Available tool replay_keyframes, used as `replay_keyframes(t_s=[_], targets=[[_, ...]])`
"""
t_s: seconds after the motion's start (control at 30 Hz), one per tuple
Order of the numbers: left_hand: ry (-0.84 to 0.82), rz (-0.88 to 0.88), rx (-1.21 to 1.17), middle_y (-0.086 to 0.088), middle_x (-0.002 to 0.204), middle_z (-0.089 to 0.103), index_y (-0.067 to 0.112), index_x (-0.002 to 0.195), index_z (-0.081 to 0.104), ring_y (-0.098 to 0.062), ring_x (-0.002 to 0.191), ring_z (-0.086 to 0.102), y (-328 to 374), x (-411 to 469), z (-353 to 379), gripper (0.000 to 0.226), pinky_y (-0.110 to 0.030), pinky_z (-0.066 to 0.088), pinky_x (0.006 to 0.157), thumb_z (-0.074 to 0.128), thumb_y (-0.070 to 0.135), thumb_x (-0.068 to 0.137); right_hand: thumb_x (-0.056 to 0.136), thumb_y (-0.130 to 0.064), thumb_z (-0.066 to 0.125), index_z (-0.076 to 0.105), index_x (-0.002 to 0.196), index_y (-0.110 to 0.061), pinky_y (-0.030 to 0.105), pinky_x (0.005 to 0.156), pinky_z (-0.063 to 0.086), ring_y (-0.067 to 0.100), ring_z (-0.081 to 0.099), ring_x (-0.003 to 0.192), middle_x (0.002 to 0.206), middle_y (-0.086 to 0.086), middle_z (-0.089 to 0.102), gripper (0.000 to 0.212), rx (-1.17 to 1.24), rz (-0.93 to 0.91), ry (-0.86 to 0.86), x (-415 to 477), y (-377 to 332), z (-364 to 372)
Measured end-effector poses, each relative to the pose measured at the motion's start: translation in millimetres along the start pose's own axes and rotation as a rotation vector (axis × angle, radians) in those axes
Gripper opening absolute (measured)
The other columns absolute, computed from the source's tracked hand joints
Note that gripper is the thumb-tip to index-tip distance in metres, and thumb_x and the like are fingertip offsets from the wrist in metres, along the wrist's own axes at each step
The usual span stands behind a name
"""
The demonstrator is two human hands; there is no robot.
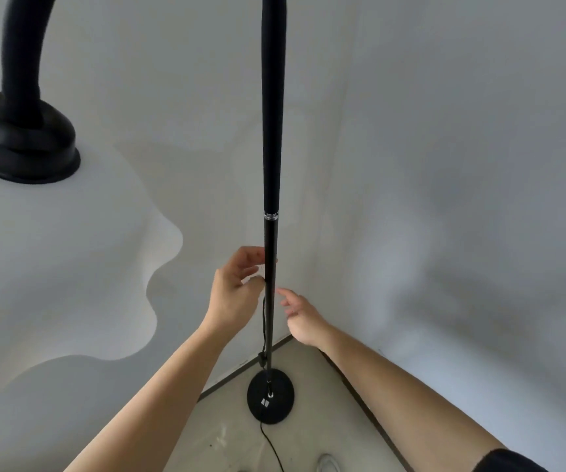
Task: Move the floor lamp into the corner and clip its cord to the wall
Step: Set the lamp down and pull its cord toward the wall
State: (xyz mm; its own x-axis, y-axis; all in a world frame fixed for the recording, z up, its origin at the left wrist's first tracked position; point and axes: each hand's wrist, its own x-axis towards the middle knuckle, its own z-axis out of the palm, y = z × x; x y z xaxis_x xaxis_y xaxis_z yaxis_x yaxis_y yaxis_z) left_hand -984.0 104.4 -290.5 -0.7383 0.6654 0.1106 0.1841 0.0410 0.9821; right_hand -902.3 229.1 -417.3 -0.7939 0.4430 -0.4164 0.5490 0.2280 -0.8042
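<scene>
Seen from the head camera, the floor lamp (272, 165) stands upright, its long pole rising straight from a round base (270, 396) set on the floor (326, 403) in the corner where two walls (445, 165) meet. The left hand (237, 291) curls fingers and thumb round the pole. The right hand (303, 320) hovers just beside it, loosely spread and holding nothing; the cord (271, 444) trails from the base toward the viewer.

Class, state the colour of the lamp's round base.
The base is black, with a small white mark on top; the head view shows it.
</scene>
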Motion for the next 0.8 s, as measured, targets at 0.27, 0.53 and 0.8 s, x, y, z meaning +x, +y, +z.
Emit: replay_keyframes(t_s=[0.27, 0.53, 0.8], targets=[[-0.303, 0.204, -0.282, -0.016, 0.066, 0.054, 0.005, 0.091, 0.061, -0.028, 0.067, 0.056, 82.5, 0.8, 1.8, 0.041, -0.042, 0.050, 0.071, 0.034, -0.005, 0.062, 0.090, -0.005, 0.051, 0.057, 0.072, -0.024, 0.052, 0.105, 0.042, 0.035, 0.058, 0.115, 0.115, 0.022, 0.063, 0.027, 0.024, -0.091, -0.229, 12.2, -24.1, 1.9], [-0.342, -0.064, -0.411, -0.001, 0.049, 0.029, 0.014, 0.047, 0.036, -0.015, 0.048, 0.022, 97.6, 1.4, 20.2, 0.019, -0.030, 0.016, 0.050, 0.032, 0.018, 0.065, 0.094, -0.010, 0.055, 0.073, 0.079, -0.034, 0.013, 0.076, 0.043, -0.002, 0.061, 0.088, 0.101, -0.008, 0.068, 0.034, -0.003, -0.034, -0.334, 2.6, -16.8, -4.5], [-0.200, -0.137, -0.452, 0.006, 0.042, 0.027, 0.019, 0.042, 0.033, -0.015, 0.045, 0.012, 89.9, 33.6, 28.9, 0.056, -0.025, 0.011, 0.043, 0.021, 0.045, 0.090, 0.084, -0.019, 0.066, 0.076, 0.100, -0.033, 0.016, 0.086, 0.048, 0.009, 0.066, 0.099, 0.108, -0.009, 0.073, 0.024, -0.217, -0.163, -0.139, -2.1, -20.3, -12.9]])
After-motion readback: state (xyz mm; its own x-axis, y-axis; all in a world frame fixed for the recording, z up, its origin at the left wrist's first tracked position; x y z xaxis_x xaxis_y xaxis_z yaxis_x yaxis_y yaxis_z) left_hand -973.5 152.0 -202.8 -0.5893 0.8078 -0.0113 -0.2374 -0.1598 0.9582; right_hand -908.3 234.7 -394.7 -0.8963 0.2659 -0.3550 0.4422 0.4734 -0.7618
